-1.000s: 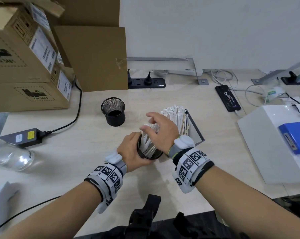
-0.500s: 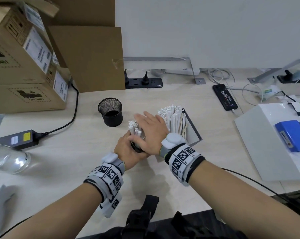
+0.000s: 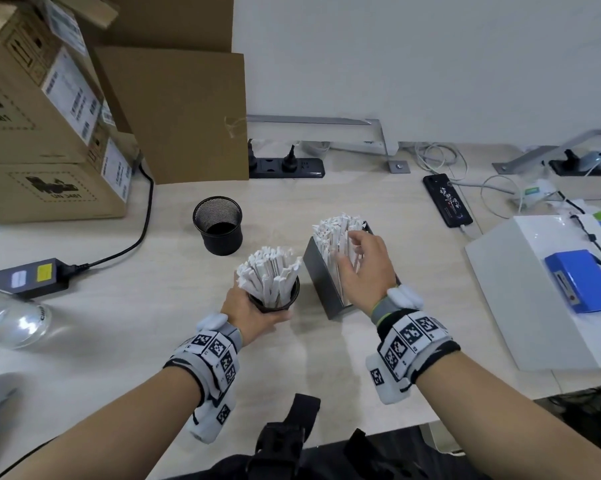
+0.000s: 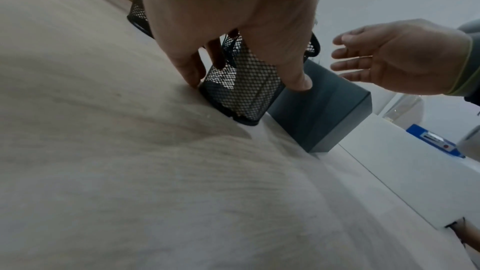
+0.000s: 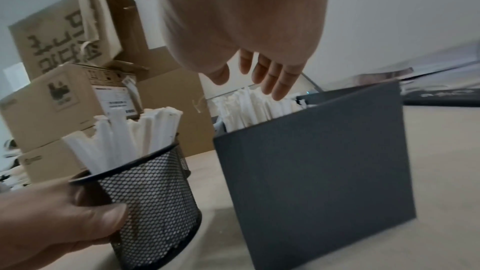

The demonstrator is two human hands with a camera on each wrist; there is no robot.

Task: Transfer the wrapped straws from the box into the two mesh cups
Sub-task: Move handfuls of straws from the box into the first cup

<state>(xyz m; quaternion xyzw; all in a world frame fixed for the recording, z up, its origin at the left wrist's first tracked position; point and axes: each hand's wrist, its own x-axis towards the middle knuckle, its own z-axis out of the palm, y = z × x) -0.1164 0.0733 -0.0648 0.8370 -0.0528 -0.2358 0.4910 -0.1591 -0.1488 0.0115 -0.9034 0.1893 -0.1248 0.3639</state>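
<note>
One cup is full of straws, and a hand reaches over the box.

The left hand [image 3: 254, 311] wraps around the near mesh cup [image 3: 275, 303], which stands on the desk [image 3: 119, 306] packed with wrapped straws [image 3: 268, 275]. The right hand [image 3: 365, 268] is spread out, holding nothing, above more straws [image 3: 333, 233] in the grey box [image 3: 321, 282] just beside that cup. The far mesh cup [image 3: 219, 226] stands empty toward the desk's back edge.
</note>
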